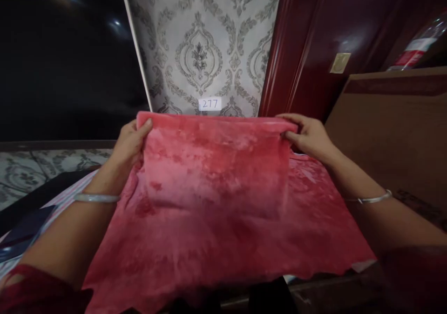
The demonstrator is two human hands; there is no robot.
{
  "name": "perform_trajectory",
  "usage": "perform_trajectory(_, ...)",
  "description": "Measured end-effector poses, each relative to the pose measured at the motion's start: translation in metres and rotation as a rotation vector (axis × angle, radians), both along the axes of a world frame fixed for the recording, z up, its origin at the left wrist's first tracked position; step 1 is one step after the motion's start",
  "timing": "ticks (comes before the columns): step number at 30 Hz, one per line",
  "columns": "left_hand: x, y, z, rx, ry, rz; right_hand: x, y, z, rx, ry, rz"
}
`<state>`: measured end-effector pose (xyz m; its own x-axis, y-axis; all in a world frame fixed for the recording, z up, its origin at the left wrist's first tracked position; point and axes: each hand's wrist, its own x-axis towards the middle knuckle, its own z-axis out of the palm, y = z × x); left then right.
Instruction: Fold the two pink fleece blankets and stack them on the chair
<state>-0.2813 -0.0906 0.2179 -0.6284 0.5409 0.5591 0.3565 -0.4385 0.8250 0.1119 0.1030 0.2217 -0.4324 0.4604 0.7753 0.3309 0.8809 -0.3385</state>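
While the left hand (pixel 131 142) grips the top left corner of a blotchy pink-red cloth (pixel 216 174), the right hand (pixel 309 135) grips the top right corner. Both thumbs press on the near side and the other fingers curl over or behind it, so the folded top edge is held nearly straight between them. From that edge a doubled panel hangs down over the rest of the cloth, which spreads toward the person to an uneven lower edge.

A pale bangle (pixel 97 197) rings the left arm and a thin silver bangle (pixel 376 197) the right. Past the cloth's left edge shows a striped sheet (pixel 68 195), with a dark blue thing (pixel 26 232) on it, too unclear to name.

Beyond the top edge, a white label (pixel 210 103) reading 277 is on patterned wallpaper (pixel 218 35), between a black screen (pixel 70 63) and a dark red door frame (pixel 289 44). Farther right, a bottle (pixel 417 46) shows above the top edge of a brown board (pixel 387 114).
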Motion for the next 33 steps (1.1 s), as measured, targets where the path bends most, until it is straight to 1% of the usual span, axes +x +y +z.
perform_trajectory(2,-0.007,-0.006,0.009,0.052,0.051,0.021,-0.003,-0.003,0.012,0.211,0.028,-0.078)
perform_trajectory(3,-0.01,-0.011,0.011,0.066,0.105,0.035,-0.001,-0.006,0.014,0.316,0.029,-0.12)
perform_trajectory(4,-0.014,-0.018,0.008,0.059,0.181,0.052,0.002,-0.01,0.011,0.411,0.025,-0.159)
perform_trajectory(5,-0.017,-0.027,0.0,0.032,0.273,0.075,0.005,-0.014,0.002,0.492,0.017,-0.188)
perform_trajectory(6,-0.021,-0.036,-0.014,-0.011,0.381,0.104,0.01,-0.018,-0.014,0.554,0.003,-0.206)
perform_trajectory(7,-0.023,-0.046,-0.033,-0.08,0.492,0.126,0.014,-0.022,-0.038,0.602,-0.011,-0.212)
perform_trajectory(8,-0.024,-0.057,-0.058,-0.142,0.587,0.147,0.018,-0.027,-0.067,0.628,-0.054,-0.195)
perform_trajectory(9,-0.024,-0.067,-0.087,-0.223,0.687,0.148,0.023,-0.032,-0.1,0.611,-0.118,-0.165)
perform_trajectory(10,-0.022,-0.078,-0.117,-0.307,0.787,0.119,0.027,-0.038,-0.134,0.566,-0.212,-0.11)
perform_trajectory(11,-0.019,-0.088,-0.146,-0.374,0.871,0.055,0.031,-0.044,-0.168,0.522,-0.29,-0.051)
perform_trajectory(12,-0.014,-0.097,-0.174,-0.428,0.936,-0.031,0.034,-0.051,-0.199,0.469,-0.354,0.001)
perform_trajectory(13,-0.009,-0.105,-0.197,-0.485,0.979,-0.072,0.037,-0.058,-0.225,0.419,-0.382,0.035)
perform_trajectory(14,-0.003,-0.112,-0.215,-0.524,1.001,-0.047,0.039,-0.064,-0.245,0.386,-0.378,0.04)
perform_trajectory(15,0.002,-0.117,-0.228,-0.541,1.01,-0.027,0.041,-0.068,-0.259,0.351,-0.368,0.035)
perform_trajectory(16,0.006,-0.12,-0.236,-0.556,1.008,0.0,0.042,-0.072,-0.268,0.322,-0.35,0.024)
perform_trajectory(17,0.009,-0.123,-0.239,-0.566,0.997,0.018,0.043,-0.074,-0.273,0.297,-0.331,0.014)
perform_trajectory(19,0.012,-0.126,-0.233,-0.592,0.952,0.007,0.045,-0.076,-0.273,0.25,-0.305,0.013)
perform_trajectory(23,0.011,-0.132,-0.205,-0.603,0.782,-0.06,0.054,-0.08,-0.257,0.137,-0.292,0.051)
perform_trajectory(25,0.015,-0.128,-0.19,-0.586,0.734,-0.032,0.054,-0.082,-0.244,0.091,-0.258,0.032)
perform_trajectory(26,0.019,-0.121,-0.184,-0.583,0.73,0.0,0.05,-0.082,-0.237,0.074,-0.238,0.008)
perform_trajectory(27,0.025,-0.112,-0.178,-0.591,0.738,0.031,0.043,-0.08,-0.228,0.056,-0.225,-0.021)
perform_trajectory(29,0.041,-0.082,-0.169,-0.628,0.784,0.067,0.02,-0.073,-0.21,0.008,-0.252,-0.071)
perform_trajectory(33,0.072,0.002,-0.149,-0.824,0.928,-0.012,-0.051,-0.048,-0.174,-0.101,-0.44,-0.108)
